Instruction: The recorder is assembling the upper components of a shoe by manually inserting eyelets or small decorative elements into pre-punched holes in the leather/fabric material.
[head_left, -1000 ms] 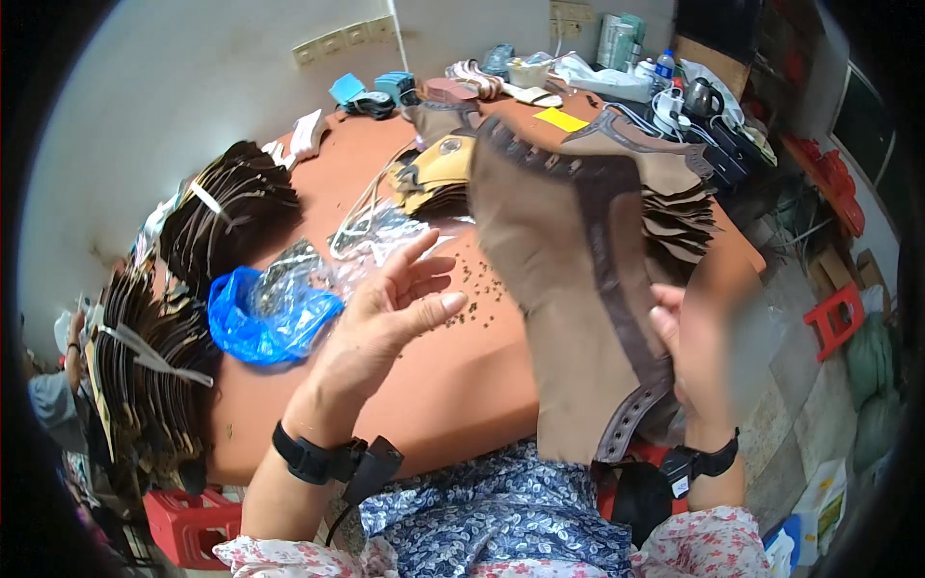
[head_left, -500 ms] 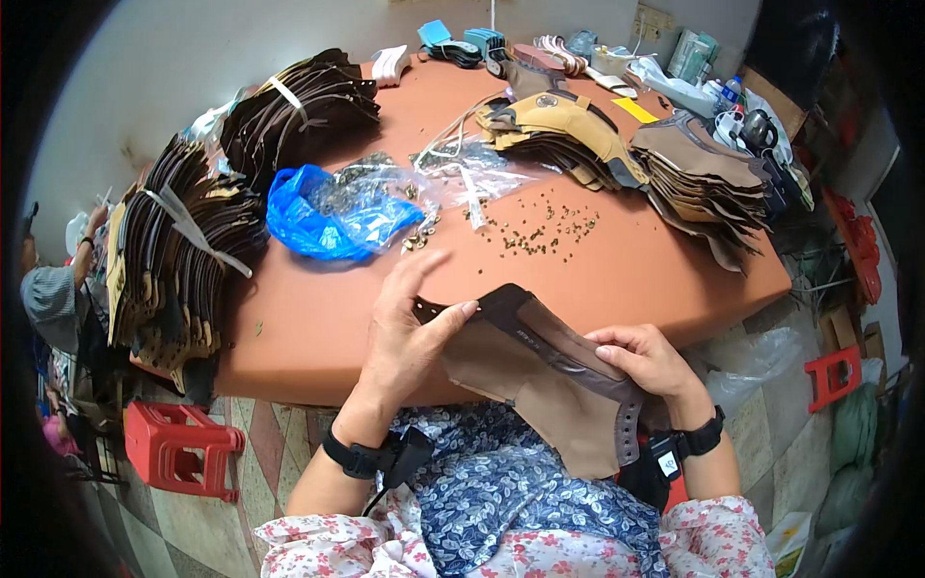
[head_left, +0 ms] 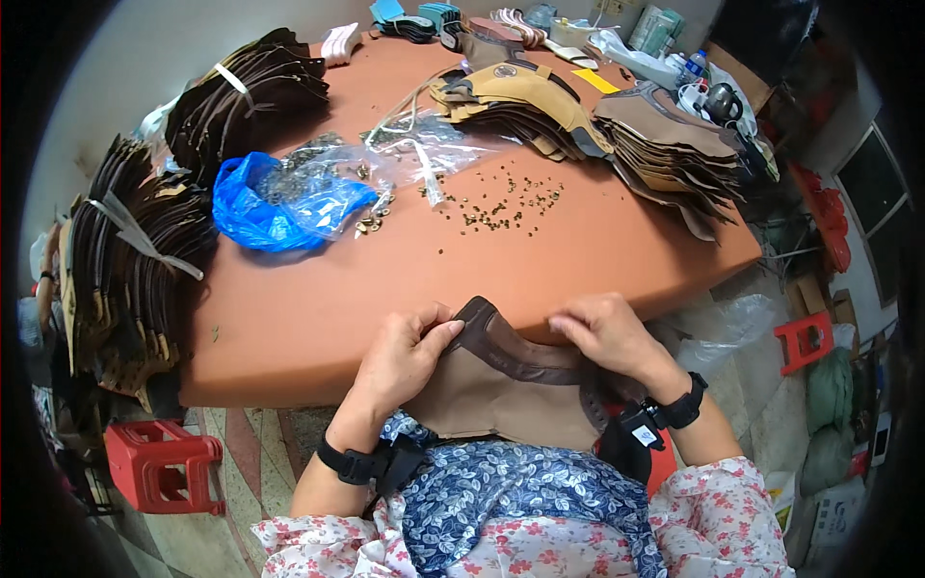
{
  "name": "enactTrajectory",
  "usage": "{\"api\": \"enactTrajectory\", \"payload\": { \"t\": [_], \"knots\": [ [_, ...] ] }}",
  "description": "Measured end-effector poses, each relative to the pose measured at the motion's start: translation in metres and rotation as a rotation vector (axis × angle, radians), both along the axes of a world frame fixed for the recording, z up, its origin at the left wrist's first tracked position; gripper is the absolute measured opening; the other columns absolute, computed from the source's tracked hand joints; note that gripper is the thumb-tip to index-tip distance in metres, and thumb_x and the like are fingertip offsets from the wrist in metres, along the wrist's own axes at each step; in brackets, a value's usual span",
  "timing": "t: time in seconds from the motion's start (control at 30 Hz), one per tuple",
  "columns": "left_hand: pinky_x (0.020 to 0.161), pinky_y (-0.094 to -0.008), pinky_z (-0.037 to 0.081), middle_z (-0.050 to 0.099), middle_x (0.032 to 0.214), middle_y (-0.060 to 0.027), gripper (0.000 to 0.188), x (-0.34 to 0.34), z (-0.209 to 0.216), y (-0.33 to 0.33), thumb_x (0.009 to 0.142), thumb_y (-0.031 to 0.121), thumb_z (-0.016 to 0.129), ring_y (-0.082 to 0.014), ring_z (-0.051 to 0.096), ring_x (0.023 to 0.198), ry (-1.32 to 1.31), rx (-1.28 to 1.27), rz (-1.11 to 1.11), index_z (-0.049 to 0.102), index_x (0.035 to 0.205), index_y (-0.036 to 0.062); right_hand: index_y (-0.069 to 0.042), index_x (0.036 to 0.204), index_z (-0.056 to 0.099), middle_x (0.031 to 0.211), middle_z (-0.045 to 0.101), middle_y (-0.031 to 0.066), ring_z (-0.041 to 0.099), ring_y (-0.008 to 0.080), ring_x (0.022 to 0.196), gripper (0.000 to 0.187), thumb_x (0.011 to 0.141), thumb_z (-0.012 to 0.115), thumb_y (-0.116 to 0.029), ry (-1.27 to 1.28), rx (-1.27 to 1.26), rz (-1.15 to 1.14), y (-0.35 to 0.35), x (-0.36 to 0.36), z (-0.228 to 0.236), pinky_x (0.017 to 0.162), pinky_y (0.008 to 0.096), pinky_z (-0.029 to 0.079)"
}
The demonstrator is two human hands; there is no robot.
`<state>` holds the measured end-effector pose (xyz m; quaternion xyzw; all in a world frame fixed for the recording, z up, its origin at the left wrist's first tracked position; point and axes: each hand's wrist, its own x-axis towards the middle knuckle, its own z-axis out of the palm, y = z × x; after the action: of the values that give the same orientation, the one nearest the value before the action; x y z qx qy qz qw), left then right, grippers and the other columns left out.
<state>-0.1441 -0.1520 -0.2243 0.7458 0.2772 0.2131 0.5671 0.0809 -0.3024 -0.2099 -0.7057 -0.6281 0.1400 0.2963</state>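
A brown shoe upper (head_left: 482, 403) with a dark collar lies across the front of my body at the table's near edge. My left hand (head_left: 403, 354) is closed on its dark upper left tip, thumb on top. A row of punched holes shows at its right end, partly under my right forearm. My right hand (head_left: 609, 332) is over the right side of the collar, fingers curled in and thumb against them. What they pinch, if anything, cannot be made out. Beyond the hands, small brass-coloured eyelets (head_left: 501, 214) are scattered on the orange-brown table (head_left: 318, 328).
A blue plastic bag (head_left: 252, 207) and a clear bag (head_left: 424, 144) of small metal pieces lie behind. Tied dark stacks (head_left: 135, 260) stand left; tan uppers (head_left: 520, 101) and brown uppers (head_left: 665, 144) are piled right. A red stool (head_left: 159, 467) is on the floor at left.
My right hand has come off its grip on the upper's right end and moved up and left. The upper has turned flatter toward me. The view has shifted a little.
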Motion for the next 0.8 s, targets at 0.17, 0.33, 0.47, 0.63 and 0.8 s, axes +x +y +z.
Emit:
{"api": "enactTrajectory", "payload": {
  "t": [0.17, 0.33, 0.47, 0.63, 0.8],
  "knots": [
    [0.06, -0.0276, 0.046, 0.066, 0.07, -0.006, 0.016, 0.008, 0.002, 0.007, 0.089, 0.01, 0.062, -0.0076, 0.056, 0.065, 0.041, -0.088, -0.019, 0.068, 0.094, -0.0042, 0.002, 0.089, 0.067, 0.084, 0.066, 0.018, 0.065, 0.0336, 0.077, 0.013, 0.084, 0.063, -0.009, -0.025, 0.16, -0.2, 0.039, 0.027, 0.002, 0.071, 0.0396, 0.051],
    [0.06, -0.0284, 0.047, 0.066, 0.069, -0.0091, 0.016, 0.005, -0.004, 0.006, 0.088, 0.01, 0.063, -0.0088, 0.057, 0.064, 0.025, -0.029, 0.002, 0.068, 0.094, -0.004, 0.002, 0.091, 0.067, 0.085, 0.065, 0.0175, 0.064, 0.0335, 0.08, 0.012, 0.083, 0.063, -0.007, -0.081, 0.163, -0.29, 0.07, 0.048, -0.011, 0.072, 0.0397, 0.051],
    [0.058, -0.0287, 0.047, 0.066, 0.067, -0.0123, 0.016, 0.003, -0.004, 0.006, 0.087, 0.01, 0.063, -0.0107, 0.059, 0.061, 0.041, -0.039, 0.013, 0.068, 0.094, -0.0033, 0.001, 0.092, 0.067, 0.086, 0.064, 0.0171, 0.064, 0.0332, 0.081, 0.012, 0.083, 0.063, -0.006, -0.075, 0.175, -0.33, 0.084, 0.062, -0.017, 0.074, 0.0399, 0.051],
    [0.057, -0.0286, 0.047, 0.066, 0.066, -0.0128, 0.015, 0.005, -0.006, 0.006, 0.087, 0.01, 0.063, -0.0117, 0.06, 0.06, 0.01, -0.004, 0.012, 0.069, 0.093, -0.0031, 0.0, 0.095, 0.068, 0.089, 0.065, 0.0167, 0.064, 0.0321, 0.081, 0.014, 0.083, 0.062, -0.006, -0.135, 0.147, -0.37, 0.092, 0.069, -0.023, 0.075, 0.039, 0.051],
    [0.061, -0.0237, 0.047, 0.066, 0.073, -0.0026, 0.014, 0.003, 0.002, 0.006, 0.088, 0.006, 0.062, -0.0067, 0.057, 0.067, 0.071, -0.019, 0.001, 0.067, 0.091, -0.0067, 0.0, 0.097, 0.068, 0.091, 0.064, 0.0161, 0.064, 0.0305, 0.084, 0.017, 0.084, 0.063, -0.008, 0.002, 0.088, -0.272, 0.09, 0.061, -0.014, 0.076, 0.0374, 0.052]
  ]
}}
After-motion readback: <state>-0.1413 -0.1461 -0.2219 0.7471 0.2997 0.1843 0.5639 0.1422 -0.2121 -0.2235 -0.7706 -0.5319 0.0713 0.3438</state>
